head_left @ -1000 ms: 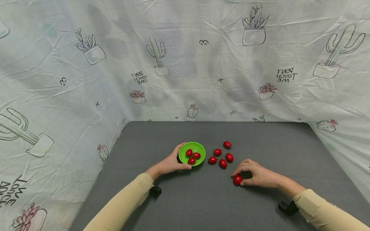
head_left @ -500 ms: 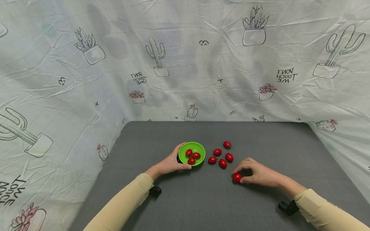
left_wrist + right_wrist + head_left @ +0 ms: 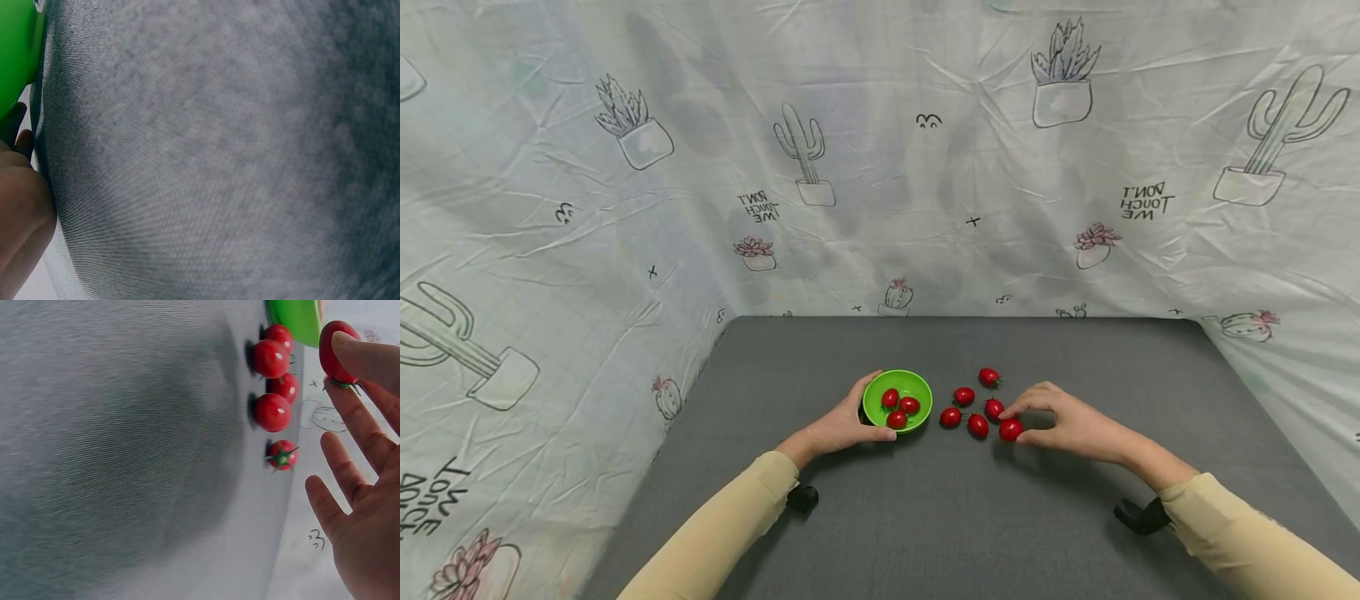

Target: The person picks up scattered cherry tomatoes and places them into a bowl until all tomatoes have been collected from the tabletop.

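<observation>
The right hand point(image 3: 1070, 427) pinched a small red cherry tomato point(image 3: 1010, 429) between thumb and forefinger, just beside four loose tomatoes point(image 3: 977, 425) on the grey table point(image 3: 1075, 367). The left hand point(image 3: 842, 425) gripped a round green plastic bowl point(image 3: 917, 385) containing three tomatoes point(image 3: 909, 405).

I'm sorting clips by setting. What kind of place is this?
Probably a staged recording booth, not a kitchen: a cactus-print sheet hangs round a bare grey table holding only a green bowl and cherry tomatoes.
</observation>
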### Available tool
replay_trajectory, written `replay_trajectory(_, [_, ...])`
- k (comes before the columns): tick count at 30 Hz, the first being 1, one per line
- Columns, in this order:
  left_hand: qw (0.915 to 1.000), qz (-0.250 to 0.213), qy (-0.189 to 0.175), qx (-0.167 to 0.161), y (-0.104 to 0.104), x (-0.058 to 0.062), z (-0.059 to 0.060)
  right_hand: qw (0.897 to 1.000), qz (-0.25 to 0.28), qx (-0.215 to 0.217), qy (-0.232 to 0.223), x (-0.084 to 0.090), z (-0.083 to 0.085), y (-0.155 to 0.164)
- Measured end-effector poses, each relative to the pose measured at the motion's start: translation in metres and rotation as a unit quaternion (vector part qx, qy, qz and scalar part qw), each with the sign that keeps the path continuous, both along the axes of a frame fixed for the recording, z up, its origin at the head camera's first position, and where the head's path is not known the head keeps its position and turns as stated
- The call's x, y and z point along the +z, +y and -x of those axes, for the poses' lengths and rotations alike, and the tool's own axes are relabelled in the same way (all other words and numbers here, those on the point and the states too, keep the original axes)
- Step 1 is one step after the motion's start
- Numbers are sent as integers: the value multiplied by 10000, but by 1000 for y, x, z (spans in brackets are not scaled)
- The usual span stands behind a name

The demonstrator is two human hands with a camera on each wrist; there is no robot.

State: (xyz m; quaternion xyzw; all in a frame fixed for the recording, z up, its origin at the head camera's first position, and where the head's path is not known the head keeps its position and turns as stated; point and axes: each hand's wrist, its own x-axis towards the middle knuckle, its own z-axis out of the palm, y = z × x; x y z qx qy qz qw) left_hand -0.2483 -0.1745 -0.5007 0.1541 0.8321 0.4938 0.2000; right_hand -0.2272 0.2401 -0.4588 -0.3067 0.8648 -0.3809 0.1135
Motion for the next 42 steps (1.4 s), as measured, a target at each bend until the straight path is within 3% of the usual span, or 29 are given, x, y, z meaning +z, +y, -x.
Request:
replay_trajectory(29, [9999, -154, -7, -51, 1, -4, 2, 9997, 225, 106, 19, 28, 47, -56])
replay_trajectory(42, [9996, -225, 18, -152, -1, -6, 0, 9995, 249, 165, -46, 33, 51, -85])
